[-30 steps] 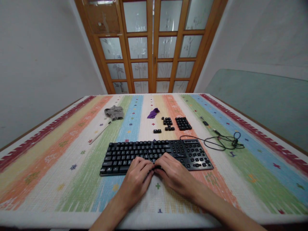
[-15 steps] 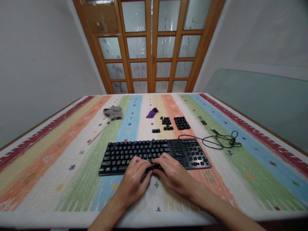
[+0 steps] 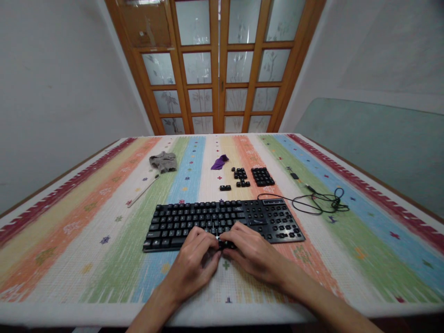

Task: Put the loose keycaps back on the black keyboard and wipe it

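A black keyboard [image 3: 194,219] lies across the striped tablecloth [image 3: 86,231] in front of me. My left hand [image 3: 194,263] and my right hand [image 3: 251,252] meet at the middle of its front row, fingers curled and fingertips touching there. Whatever sits between the fingertips is hidden. The keypad section [image 3: 280,222] on the right end shows bare key sockets. Behind the keyboard lie loose black keycaps: a block [image 3: 263,176], a smaller cluster [image 3: 240,175] and a short piece [image 3: 225,188].
The keyboard's black cable [image 3: 321,201] coils to the right. A purple cloth [image 3: 220,162] and a grey cloth [image 3: 163,161] lie farther back, with a thin white stick [image 3: 144,190] at the left. Wooden glass doors [image 3: 218,69] stand beyond the table.
Both hands stay at the front row; the fingertips have drawn slightly closer together and a little toward me. The view shifted slightly.
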`<state>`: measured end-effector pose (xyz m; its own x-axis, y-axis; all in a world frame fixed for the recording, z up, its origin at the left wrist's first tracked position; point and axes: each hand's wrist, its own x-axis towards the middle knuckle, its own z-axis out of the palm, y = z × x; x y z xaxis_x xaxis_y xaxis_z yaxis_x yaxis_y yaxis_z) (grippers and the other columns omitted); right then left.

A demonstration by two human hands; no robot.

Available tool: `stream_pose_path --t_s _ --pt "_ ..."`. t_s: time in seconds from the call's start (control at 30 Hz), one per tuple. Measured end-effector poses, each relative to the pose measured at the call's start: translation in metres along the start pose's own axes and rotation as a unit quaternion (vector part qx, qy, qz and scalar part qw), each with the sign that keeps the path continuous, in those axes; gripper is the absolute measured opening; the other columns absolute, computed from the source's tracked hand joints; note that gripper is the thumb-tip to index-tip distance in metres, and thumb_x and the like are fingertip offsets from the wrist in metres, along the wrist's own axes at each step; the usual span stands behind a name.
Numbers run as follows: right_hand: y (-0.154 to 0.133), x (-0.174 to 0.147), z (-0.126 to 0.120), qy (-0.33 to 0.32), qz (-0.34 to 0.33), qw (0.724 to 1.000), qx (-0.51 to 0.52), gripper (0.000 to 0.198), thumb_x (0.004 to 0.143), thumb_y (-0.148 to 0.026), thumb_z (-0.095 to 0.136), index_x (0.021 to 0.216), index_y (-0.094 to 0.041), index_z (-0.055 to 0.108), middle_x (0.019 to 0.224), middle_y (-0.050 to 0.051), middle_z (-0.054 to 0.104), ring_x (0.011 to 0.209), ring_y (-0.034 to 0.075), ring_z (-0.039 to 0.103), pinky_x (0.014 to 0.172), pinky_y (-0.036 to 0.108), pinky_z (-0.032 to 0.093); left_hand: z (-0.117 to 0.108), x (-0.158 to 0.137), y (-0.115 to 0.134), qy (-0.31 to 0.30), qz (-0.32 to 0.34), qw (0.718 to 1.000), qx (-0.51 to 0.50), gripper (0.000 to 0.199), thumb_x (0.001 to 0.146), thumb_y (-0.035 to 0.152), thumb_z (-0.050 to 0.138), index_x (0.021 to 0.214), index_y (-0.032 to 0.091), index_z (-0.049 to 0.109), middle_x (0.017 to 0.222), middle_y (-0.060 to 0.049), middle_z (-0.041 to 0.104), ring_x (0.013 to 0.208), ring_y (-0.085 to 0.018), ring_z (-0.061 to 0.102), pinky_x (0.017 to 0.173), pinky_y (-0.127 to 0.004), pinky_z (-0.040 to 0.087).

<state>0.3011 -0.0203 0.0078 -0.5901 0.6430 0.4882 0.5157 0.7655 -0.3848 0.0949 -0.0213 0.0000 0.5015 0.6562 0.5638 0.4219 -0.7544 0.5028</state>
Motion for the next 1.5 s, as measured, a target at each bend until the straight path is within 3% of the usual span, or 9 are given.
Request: stream_pose_path --t_s 0.2,0.43,0.7,0.9,1.03,1.23,1.5 --pt "0.002 0.003 0.004 0.030 0.011 0.999 -0.008 0.018 0.092 -0.010 0.058 0.109 -0.015 0.058 0.091 0.007 0.063 0.087 0.021 0.057 0.071 0.032 0.050 0.005 0.003 -0.004 0.021 0.006 1.000 0.020 0.012 0.091 0.008 0.059 0.100 0.016 0.059 0.095 -0.005 0.065 0.091 -0.019 0.051 0.080 -0.032 0.047" --pt "0.005 0.004 0.009 0.017 0.021 0.999 -0.022 0.010 0.094 -0.011 0.056 0.102 -0.015 0.060 0.088 0.007 0.063 0.086 0.021 0.055 0.071 0.032 0.049 0.007 0.002 -0.008 0.027 0.026 0.999 0.039 0.018 0.091 0.008 0.059 0.107 0.016 0.064 0.099 -0.006 0.067 0.091 -0.020 0.049 0.079 -0.035 0.049" --pt "0.005 0.005 0.007 0.022 0.018 0.999 -0.031 0.011 0.099 -0.016 0.050 0.098 -0.015 0.061 0.093 0.008 0.065 0.087 0.021 0.057 0.076 0.033 0.049 0.003 0.004 -0.005 0.015 0.030 0.992 0.121 0.011 0.090 0.009 0.057 0.090 0.015 0.066 0.114 -0.012 0.057 0.106 -0.026 0.048 0.089 -0.044 0.049" --pt "0.009 0.004 0.003 0.062 0.018 0.997 -0.047 0.019 0.100 -0.022 0.050 0.087 -0.015 0.063 0.079 0.005 0.063 0.074 0.018 0.058 0.066 0.029 0.047 0.002 0.002 -0.006 -0.007 0.048 0.985 0.167 0.013 0.089 0.011 0.057 0.095 0.017 0.067 0.113 -0.011 0.058 0.106 -0.028 0.048 0.089 -0.047 0.049" --pt "0.012 -0.001 0.006 0.048 -0.009 0.997 -0.055 0.016 0.097 -0.018 0.054 0.086 -0.015 0.066 0.087 0.008 0.065 0.079 0.019 0.060 0.068 0.029 0.049 0.005 0.002 -0.008 0.001 0.053 0.982 0.179 0.014 0.091 0.011 0.056 0.097 0.016 0.068 0.112 -0.011 0.058 0.105 -0.027 0.048 0.089 -0.045 0.049" --pt "0.013 -0.008 0.004 0.040 0.003 0.999 -0.036 0.020 0.094 -0.009 0.054 0.103 -0.017 0.070 0.100 0.010 0.066 0.089 0.020 0.061 0.074 0.031 0.054 0.004 0.002 -0.010 -0.003 0.067 0.978 0.200 0.015 0.090 0.012 0.059 0.099 0.019 0.068 0.109 -0.010 0.060 0.103 -0.026 0.049 0.085 -0.043 0.049" --pt "0.014 -0.009 0.002 0.061 0.030 0.996 -0.051 0.014 0.093 -0.013 0.059 0.092 -0.017 0.072 0.089 0.008 0.069 0.083 0.021 0.060 0.072 0.036 0.053 0.003 0.007 -0.011 -0.018 0.083 0.974 0.210 0.010 0.089 0.011 0.062 0.094 0.018 0.067 0.106 -0.009 0.060 0.102 -0.026 0.049 0.084 -0.041 0.047"
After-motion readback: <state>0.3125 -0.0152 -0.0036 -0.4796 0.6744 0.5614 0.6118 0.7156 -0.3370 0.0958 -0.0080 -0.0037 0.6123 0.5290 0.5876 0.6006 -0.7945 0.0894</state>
